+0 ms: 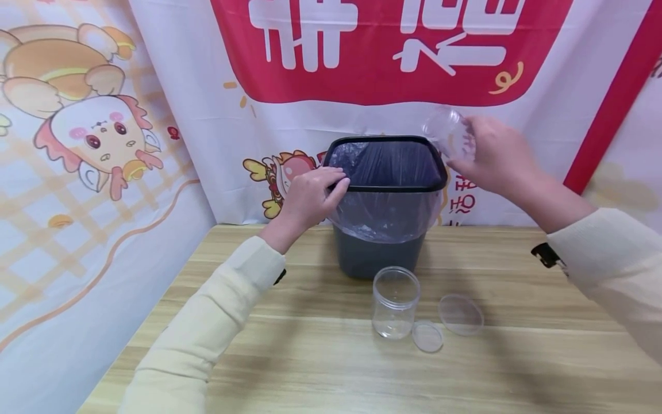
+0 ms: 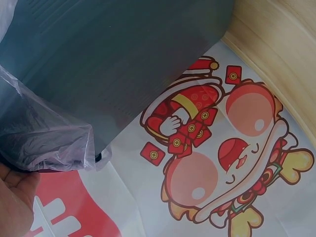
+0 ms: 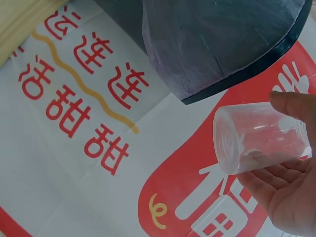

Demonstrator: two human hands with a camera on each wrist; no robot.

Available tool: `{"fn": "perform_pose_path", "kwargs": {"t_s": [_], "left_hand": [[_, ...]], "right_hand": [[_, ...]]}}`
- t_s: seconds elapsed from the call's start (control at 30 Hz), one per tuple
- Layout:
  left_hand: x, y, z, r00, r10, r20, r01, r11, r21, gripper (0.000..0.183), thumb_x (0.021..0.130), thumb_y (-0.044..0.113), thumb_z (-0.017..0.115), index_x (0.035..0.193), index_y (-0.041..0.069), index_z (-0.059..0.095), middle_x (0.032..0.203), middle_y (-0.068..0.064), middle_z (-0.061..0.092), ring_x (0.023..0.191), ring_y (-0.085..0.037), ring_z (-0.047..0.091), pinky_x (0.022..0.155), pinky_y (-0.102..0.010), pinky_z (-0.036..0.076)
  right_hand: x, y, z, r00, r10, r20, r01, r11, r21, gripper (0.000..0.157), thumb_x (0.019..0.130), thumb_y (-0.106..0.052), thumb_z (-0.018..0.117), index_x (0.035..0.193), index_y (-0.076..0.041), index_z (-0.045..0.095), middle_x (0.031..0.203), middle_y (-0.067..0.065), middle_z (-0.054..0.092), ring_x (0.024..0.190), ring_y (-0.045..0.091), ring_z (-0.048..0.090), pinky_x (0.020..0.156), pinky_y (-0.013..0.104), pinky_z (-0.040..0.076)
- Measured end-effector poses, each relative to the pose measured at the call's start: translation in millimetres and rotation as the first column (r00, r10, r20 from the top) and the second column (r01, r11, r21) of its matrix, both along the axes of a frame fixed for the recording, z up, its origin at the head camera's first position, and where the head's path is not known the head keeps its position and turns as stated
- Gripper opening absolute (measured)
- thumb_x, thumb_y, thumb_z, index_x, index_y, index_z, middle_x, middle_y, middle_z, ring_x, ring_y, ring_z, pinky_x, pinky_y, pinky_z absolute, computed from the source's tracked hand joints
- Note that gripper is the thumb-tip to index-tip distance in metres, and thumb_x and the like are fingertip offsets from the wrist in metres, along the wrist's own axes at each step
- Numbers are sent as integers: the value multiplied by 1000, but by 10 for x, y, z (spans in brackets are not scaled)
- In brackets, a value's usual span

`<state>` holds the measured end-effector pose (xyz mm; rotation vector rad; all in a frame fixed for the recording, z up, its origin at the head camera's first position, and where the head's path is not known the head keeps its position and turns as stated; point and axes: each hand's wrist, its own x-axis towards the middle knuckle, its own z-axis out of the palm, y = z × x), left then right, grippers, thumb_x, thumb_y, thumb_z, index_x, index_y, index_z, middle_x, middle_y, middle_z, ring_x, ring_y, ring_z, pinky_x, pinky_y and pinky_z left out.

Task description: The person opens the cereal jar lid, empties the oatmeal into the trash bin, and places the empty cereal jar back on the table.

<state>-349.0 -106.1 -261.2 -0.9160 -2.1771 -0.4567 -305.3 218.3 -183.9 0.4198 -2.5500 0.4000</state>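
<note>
A dark grey trash can [image 1: 383, 253] with a black rim and a clear plastic liner [image 1: 388, 215] stands upright on the table. My left hand [image 1: 315, 192] grips its rim at the left front corner; in the left wrist view only part of that hand [image 2: 17, 205] shows, right at the rim and liner. Beyond the can's right side, my right hand [image 1: 493, 152] holds a clear plastic jar [image 1: 452, 135] above the rim's level. The right wrist view shows this jar [image 3: 256, 136] lying sideways between thumb and fingers, its round base turned away from the palm.
In front of the can, another clear jar [image 1: 395, 305] stands upright without a lid. Beside it on the wooden table [image 1: 289, 368] lie a small clear disc [image 1: 427, 337] and a larger clear disc [image 1: 461, 314]. A printed cloth [image 1: 289, 121] hangs close behind the can.
</note>
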Motion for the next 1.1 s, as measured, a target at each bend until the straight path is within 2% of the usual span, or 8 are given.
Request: {"fn": "perform_pose_path", "kwargs": {"t_s": [0.17,0.37,0.47,0.57,0.67,0.8,0.97,1.1], "left_hand": [[7,3,1,1000,4,8,-4,1000,-4,33,98,28,53,113,7,73,116,-8,68,111,-20,63,97,-33,47],[-6,9,-2,1000,4,15,-3,1000,-7,33,98,28,53,114,7,73,117,-8,68,112,-20,62,98,-33,46],[-11,9,-6,1000,4,14,-4,1000,-8,33,98,28,53,114,7,72,117,-8,68,112,-20,62,98,-33,47],[-14,5,-8,1000,4,10,-4,1000,-8,33,98,28,53,114,7,73,117,-8,68,112,-20,62,98,-33,47],[-17,4,-10,1000,2,4,-2,1000,-8,33,98,28,54,114,7,73,117,-8,68,111,-20,63,97,-32,47],[-23,6,-11,1000,1,-1,-1,1000,-6,33,98,28,54,114,7,73,117,-8,68,111,-20,63,97,-32,47],[-22,5,-9,1000,3,-5,-3,1000,-5,32,98,27,54,113,6,73,116,-8,69,110,-20,63,97,-32,47],[-21,9,-11,1000,1,-9,-1,1000,-6,32,97,28,55,113,6,73,116,-8,69,110,-21,63,97,-32,47]], "right_hand": [[82,50,-87,1000,25,10,-24,996,-81,65,78,-21,80,128,5,47,112,25,55,96,40,55,77,58,53],[200,129,-246,996,46,71,-34,985,-171,65,79,-22,80,127,5,47,115,25,55,100,41,54,78,59,53],[258,174,-353,996,48,77,-32,981,-194,60,79,-22,80,121,5,48,107,24,56,92,38,53,70,51,55],[307,203,-462,996,49,74,-32,977,-209,58,79,-23,81,118,6,49,101,22,56,85,35,50,64,45,50],[352,217,-571,993,71,94,-45,966,-254,62,80,-24,80,124,5,48,109,25,58,91,38,54,71,51,52],[418,217,-708,983,120,140,-68,940,-334,66,81,-21,79,131,4,45,120,26,56,103,43,55,82,62,49],[517,214,-870,960,182,214,-83,912,-401,70,82,-19,79,138,0,42,130,25,53,113,45,54,90,61,46],[610,222,-1005,942,215,257,-89,901,-425,72,83,-21,78,140,0,40,132,25,53,116,46,54,92,59,45]]}}
